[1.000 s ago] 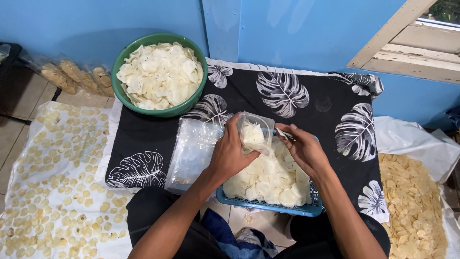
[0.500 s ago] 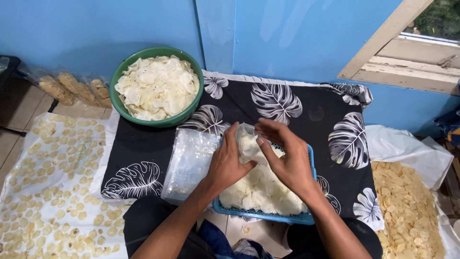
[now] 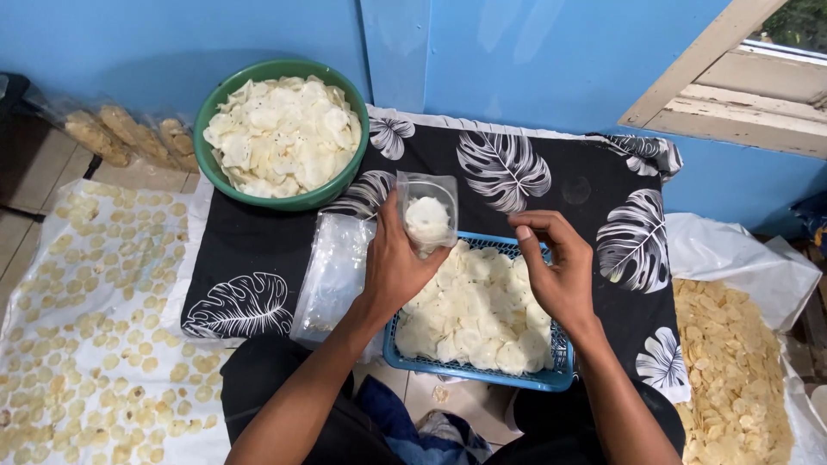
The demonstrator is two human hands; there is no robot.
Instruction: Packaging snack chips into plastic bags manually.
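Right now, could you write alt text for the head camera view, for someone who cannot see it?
A person's left hand holds up a small clear bag of pale crackers over a blue basket of them, right hand beside it. A green bowl of crackers sits on a leaf-print cloth.

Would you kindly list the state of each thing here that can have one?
Bag: open, upright, part-filled with chips, held by left hand.
Right hand: empty, above basket.
Basket: full of chips.
Bowl: heaped with chips.
Bag stack: flat, empty.
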